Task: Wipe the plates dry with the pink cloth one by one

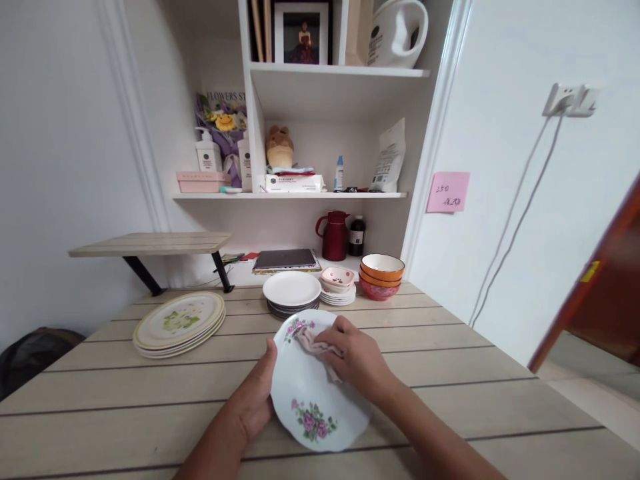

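A white plate (295, 393) with a wavy rim and pink rose prints is tilted toward me over the table's front. My left hand (257, 390) grips its left edge, thumb along the rim and the other fingers hidden behind it. In my right hand (357, 357) a crumpled pale pink cloth (316, 345) is bunched and pressed on the plate's upper face. Just beyond the plate stands a stack of round plates (292, 289), white on top and dark below.
Left on the slatted table (165, 393) lies a stack of yellow-rimmed plates (180, 321) near a small raised shelf (150, 244). Behind are small dishes (338, 293), stacked bowls (382, 268), a closed laptop (286, 259) and a red jug (335, 236).
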`<state>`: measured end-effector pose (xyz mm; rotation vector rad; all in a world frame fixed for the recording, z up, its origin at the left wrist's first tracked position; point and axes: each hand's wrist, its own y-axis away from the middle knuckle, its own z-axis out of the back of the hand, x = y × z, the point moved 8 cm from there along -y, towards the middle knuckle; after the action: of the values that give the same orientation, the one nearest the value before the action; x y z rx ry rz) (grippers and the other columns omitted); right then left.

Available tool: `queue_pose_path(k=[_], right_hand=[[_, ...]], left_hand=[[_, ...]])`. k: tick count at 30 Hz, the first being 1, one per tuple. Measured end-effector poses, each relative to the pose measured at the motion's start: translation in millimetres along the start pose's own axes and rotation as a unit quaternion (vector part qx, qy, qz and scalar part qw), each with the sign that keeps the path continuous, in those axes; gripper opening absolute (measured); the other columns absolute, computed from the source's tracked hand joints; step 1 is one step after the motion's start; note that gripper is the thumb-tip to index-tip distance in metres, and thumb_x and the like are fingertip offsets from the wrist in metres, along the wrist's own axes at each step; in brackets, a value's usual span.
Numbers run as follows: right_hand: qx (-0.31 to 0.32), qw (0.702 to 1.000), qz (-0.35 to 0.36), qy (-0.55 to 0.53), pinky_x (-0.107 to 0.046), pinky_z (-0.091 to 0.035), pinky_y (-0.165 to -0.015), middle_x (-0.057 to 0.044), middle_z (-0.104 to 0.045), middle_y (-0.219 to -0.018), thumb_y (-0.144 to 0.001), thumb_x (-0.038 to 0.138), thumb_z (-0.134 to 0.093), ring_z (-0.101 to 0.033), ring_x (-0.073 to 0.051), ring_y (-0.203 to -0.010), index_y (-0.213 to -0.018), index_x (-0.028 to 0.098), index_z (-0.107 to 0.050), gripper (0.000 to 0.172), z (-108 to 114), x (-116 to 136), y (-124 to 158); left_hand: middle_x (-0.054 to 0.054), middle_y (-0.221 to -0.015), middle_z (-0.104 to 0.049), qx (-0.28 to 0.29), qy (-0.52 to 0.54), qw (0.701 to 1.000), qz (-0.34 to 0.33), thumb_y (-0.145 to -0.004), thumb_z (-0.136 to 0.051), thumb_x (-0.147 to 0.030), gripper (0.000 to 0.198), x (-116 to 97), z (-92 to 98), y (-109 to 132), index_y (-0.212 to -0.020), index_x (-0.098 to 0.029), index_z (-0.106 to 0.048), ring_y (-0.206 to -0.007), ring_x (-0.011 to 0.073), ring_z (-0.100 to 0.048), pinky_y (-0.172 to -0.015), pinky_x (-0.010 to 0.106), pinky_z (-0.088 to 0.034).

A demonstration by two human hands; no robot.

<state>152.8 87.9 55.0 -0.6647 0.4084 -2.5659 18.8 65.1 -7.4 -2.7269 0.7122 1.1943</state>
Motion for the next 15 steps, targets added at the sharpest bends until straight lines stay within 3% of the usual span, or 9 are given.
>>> queue_pose_path(k=[9, 15], right_hand=[[-0.068, 0.995, -0.069, 0.008, -0.025, -0.037, -0.063, -0.001, -0.055, -0.095, -0.083, 0.029, -0.054, -0.058, -0.015, -0.076, -0.102, 0.030, -0.065, 0.022, 22.5, -28.7, -0.8], [-0.086, 0.994, -0.066, -0.013, -0.026, -0.039, -0.064, -0.001, -0.055, -0.091, -0.082, 0.028, -0.054, -0.058, -0.015, -0.073, -0.100, 0.029, -0.065, 0.021, 17.5, -28.7, -0.5]], left_hand=[[0.015, -0.120, -0.065, -0.028, -0.040, 0.999, -0.021, -0.085, -0.055, -0.047, 0.066, -3.6, 5.4, 2.3, -0.141, -0.018, -0.038, -0.112, 0.0289, -0.061, -0.102, 0.042, -0.038], [0.015, -0.115, -0.068, -0.032, -0.043, 0.998, -0.017, -0.083, -0.061, -0.041, 0.065, -2.6, 7.9, 2.0, -0.140, -0.019, -0.039, -0.103, 0.0286, -0.066, -0.099, 0.042, -0.042]])
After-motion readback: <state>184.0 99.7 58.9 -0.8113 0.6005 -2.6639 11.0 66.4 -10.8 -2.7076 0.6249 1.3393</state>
